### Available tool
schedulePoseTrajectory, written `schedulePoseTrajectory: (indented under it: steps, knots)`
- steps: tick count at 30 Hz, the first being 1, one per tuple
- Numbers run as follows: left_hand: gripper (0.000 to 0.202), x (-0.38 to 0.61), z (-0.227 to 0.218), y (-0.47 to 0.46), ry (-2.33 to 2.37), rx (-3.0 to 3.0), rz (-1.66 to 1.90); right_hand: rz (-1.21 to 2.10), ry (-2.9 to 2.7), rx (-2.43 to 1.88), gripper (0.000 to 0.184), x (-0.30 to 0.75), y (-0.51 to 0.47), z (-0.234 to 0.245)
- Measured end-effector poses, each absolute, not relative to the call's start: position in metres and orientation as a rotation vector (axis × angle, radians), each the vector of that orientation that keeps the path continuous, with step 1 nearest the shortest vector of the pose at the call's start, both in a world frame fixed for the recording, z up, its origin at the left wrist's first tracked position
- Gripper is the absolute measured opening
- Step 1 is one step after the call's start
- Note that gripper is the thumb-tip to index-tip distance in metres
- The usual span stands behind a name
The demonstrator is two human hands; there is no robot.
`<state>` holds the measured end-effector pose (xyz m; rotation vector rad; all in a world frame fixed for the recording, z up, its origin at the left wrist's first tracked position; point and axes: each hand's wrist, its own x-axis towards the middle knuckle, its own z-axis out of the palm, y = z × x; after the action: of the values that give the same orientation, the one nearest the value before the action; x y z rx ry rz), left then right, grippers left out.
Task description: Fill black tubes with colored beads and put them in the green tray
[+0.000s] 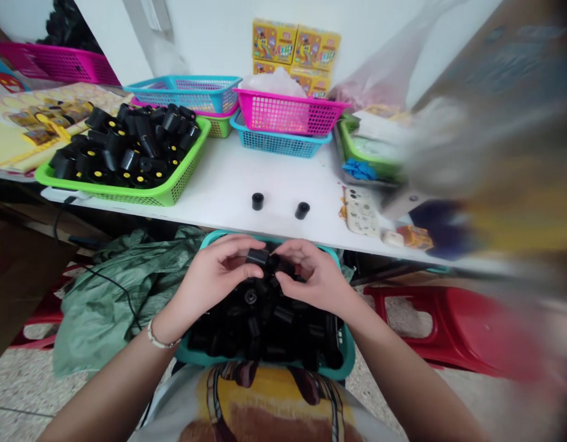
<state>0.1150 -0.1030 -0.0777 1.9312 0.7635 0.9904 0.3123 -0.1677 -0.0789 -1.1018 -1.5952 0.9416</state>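
Observation:
My left hand [220, 270] pinches a black plastic cylinder [257, 258] between thumb and fingers. My right hand [311, 273] grips a second dark cylindrical part [284, 266], partly covered by the fingers. The two pieces meet end to end or nearly so; whether they are joined I cannot tell. Right below both hands is a teal basket [348, 353] heaped with black plastic parts [278, 319], seemingly on my lap. Two short black flanged parts stand apart on the white table, a left one [258, 201] and a right one [302, 210].
A green basket [170, 195] of black parts with yellow dots stands left on the white table [219, 184]. Pink [293, 110] and blue baskets are stacked behind, before yellow boxes [274, 40]. A phone [361, 212] lies right. A red stool [467, 331] stands lower right.

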Motion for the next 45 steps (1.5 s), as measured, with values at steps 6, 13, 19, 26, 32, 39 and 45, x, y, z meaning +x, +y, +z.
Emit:
schedulePoseTrajectory:
  steps: [6, 13, 19, 26, 32, 39, 45]
  knots:
    - [0.037, 0.117, -0.081, -0.105, 0.700, 2.199, 0.995, 1.066, -1.520, -1.118, 0.032, 0.311, -0.165, -0.080]
    - [0.061, 0.114, -0.071, -0.098, 0.727, 2.637, 0.677, 0.611, -1.584, -1.247, 0.035, 0.332, -0.135, -0.073]
    - [0.038, 0.110, -0.092, -0.112, 0.718, 2.892, 0.130, -0.094, -1.637, -1.628, 0.020, 0.393, -0.103, -0.103]
    - [0.030, 0.121, -0.107, -0.137, 0.826, 3.037, 0.033, -0.198, -1.574, -1.696, 0.051, 0.402, -0.097, -0.116]
    - [0.032, 0.105, -0.099, -0.132, 0.847, 2.775, 0.301, 0.229, -1.888, -1.584, 0.025, 0.341, -0.182, -0.090]
    - [0.036, 0.081, -0.097, -0.132, 0.921, 1.867, 0.859, 0.415, -2.209, -1.694, 0.037, 0.299, -0.234, -0.115]
    - [0.027, 0.083, -0.110, -0.146, 0.768, 1.272, 1.108, 0.382, -2.196, -1.713, 0.028, 0.295, -0.228, -0.119]
